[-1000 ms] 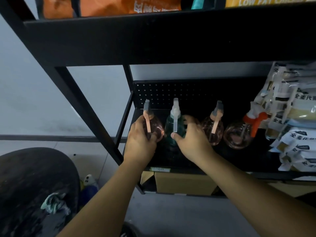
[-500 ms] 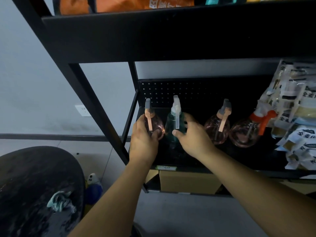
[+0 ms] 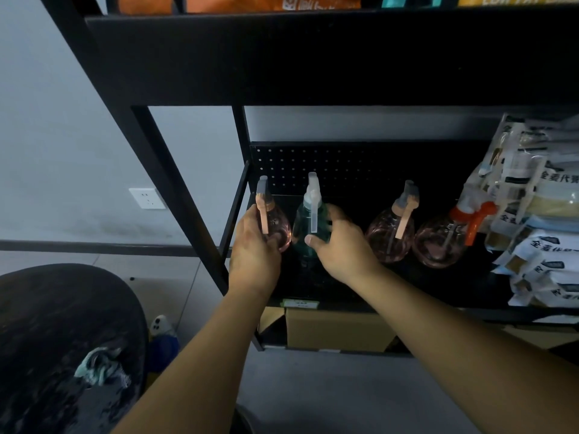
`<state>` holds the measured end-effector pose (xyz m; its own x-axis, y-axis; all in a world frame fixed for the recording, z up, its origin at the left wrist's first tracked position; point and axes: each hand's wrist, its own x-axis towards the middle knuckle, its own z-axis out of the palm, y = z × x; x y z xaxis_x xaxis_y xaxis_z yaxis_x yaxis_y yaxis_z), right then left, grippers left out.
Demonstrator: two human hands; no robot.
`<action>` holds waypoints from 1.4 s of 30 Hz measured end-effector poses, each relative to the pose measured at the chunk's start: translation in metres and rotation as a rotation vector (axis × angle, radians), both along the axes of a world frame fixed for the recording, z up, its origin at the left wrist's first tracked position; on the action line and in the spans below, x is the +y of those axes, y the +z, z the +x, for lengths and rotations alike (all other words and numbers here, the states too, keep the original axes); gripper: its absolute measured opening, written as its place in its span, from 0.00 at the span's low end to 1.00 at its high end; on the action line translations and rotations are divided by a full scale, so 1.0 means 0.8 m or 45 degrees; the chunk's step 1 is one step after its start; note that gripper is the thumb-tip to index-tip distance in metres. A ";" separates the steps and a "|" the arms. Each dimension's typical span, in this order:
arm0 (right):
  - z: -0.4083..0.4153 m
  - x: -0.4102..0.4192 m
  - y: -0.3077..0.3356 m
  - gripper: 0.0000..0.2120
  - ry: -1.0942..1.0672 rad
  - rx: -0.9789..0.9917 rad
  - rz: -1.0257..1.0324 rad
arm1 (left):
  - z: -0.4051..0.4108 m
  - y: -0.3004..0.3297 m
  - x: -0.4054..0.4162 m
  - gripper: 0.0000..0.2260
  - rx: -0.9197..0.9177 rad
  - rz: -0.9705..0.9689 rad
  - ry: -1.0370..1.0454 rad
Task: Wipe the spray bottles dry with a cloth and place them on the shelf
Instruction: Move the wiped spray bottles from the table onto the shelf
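Now the left hand (image 3: 255,255) grips a pink bottle (image 3: 275,227) and the right hand (image 3: 341,245) grips the green bottle (image 3: 308,228) beside it, so a careless release could knock them together and topple one.

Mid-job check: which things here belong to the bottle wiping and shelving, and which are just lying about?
Job:
left pink bottle, held by left hand
green bottle, held by right hand
two pink bottles
shelf
cloth

Lying about:
food packets
cardboard box
wall socket
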<state>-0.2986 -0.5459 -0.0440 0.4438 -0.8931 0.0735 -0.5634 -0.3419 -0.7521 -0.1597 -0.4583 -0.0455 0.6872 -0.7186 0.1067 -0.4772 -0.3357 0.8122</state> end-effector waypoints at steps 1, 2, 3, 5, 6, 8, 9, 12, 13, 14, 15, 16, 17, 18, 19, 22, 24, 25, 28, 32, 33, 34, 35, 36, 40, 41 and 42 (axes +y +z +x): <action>0.001 0.001 0.000 0.30 -0.006 0.000 -0.003 | 0.001 0.000 0.000 0.25 0.001 0.004 0.000; 0.001 0.002 0.000 0.30 -0.014 0.003 -0.007 | 0.002 0.000 0.000 0.25 0.008 0.006 0.000; 0.002 0.003 0.000 0.30 -0.024 0.007 -0.010 | 0.003 0.000 0.000 0.24 0.013 0.003 -0.002; 0.005 0.005 0.000 0.31 -0.041 0.017 -0.021 | 0.005 0.000 0.000 0.24 0.015 -0.005 -0.011; 0.006 0.006 -0.001 0.31 -0.048 0.017 -0.029 | 0.005 0.001 0.000 0.24 0.013 -0.010 -0.014; 0.009 0.007 -0.002 0.31 -0.058 0.012 -0.040 | 0.007 0.001 0.000 0.23 0.018 -0.019 -0.013; 0.010 0.007 -0.003 0.31 -0.063 0.015 -0.042 | 0.007 0.002 0.000 0.22 0.034 -0.020 -0.011; 0.013 0.006 -0.003 0.31 -0.075 0.030 -0.041 | 0.008 0.004 0.001 0.23 0.041 -0.012 -0.019; 0.014 0.005 -0.003 0.31 -0.076 0.029 -0.038 | 0.008 0.004 0.001 0.23 0.038 -0.007 -0.024; 0.014 0.005 -0.002 0.31 -0.076 0.030 -0.033 | 0.008 0.004 0.001 0.24 0.035 -0.003 -0.027; 0.014 0.004 -0.003 0.31 -0.075 0.032 -0.029 | 0.008 0.005 0.001 0.23 0.038 -0.005 -0.028; 0.014 0.004 -0.002 0.31 -0.074 0.039 -0.026 | 0.008 0.006 0.001 0.23 0.039 -0.007 -0.028; 0.014 0.004 -0.001 0.31 -0.073 0.046 -0.025 | 0.007 0.007 0.001 0.23 0.036 -0.008 -0.028; 0.014 0.004 0.000 0.32 -0.069 0.054 -0.023 | 0.007 0.008 0.001 0.23 0.036 -0.008 -0.030; 0.013 0.005 0.001 0.32 -0.064 0.060 -0.020 | 0.007 0.009 0.001 0.23 0.041 -0.006 -0.031; 0.012 0.005 0.004 0.31 -0.051 0.078 -0.002 | 0.007 0.010 0.002 0.23 0.052 0.003 -0.027; 0.012 0.004 0.005 0.31 -0.051 0.093 0.005 | 0.006 0.011 0.003 0.23 0.048 0.003 -0.030; 0.012 0.004 0.006 0.31 -0.049 0.099 0.006 | 0.006 0.011 0.003 0.23 0.046 0.007 -0.030; 0.010 0.003 0.008 0.31 -0.035 0.113 0.030 | 0.008 0.010 0.004 0.25 0.072 0.011 -0.035; 0.005 0.003 0.009 0.35 -0.009 0.130 0.045 | 0.010 0.009 0.008 0.29 0.040 0.030 -0.062; 0.003 0.004 0.011 0.35 -0.009 0.130 0.045 | 0.008 0.011 0.010 0.29 0.043 0.029 -0.064; 0.001 0.006 0.013 0.36 -0.014 0.130 0.047 | 0.007 0.013 0.013 0.30 0.051 0.026 -0.063; -0.002 0.008 0.015 0.37 -0.021 0.128 0.053 | 0.005 0.015 0.016 0.31 0.056 0.017 -0.059; -0.004 0.010 0.018 0.38 -0.025 0.131 0.063 | 0.002 0.019 0.020 0.32 0.063 0.005 -0.051; -0.019 0.025 0.029 0.38 -0.011 0.117 0.068 | -0.018 0.037 0.042 0.32 0.009 -0.008 -0.027; -0.024 0.029 0.031 0.37 -0.001 0.107 0.071 | -0.024 0.043 0.048 0.33 -0.019 0.003 -0.017; -0.030 0.034 0.033 0.37 0.012 0.095 0.072 | -0.030 0.050 0.055 0.33 -0.047 0.014 -0.005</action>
<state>-0.3227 -0.5187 -0.0173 0.4545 -0.8907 -0.0105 -0.6158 -0.3057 -0.7262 -0.1837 -0.4143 -0.0058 0.6804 -0.7223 0.1238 -0.5077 -0.3427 0.7905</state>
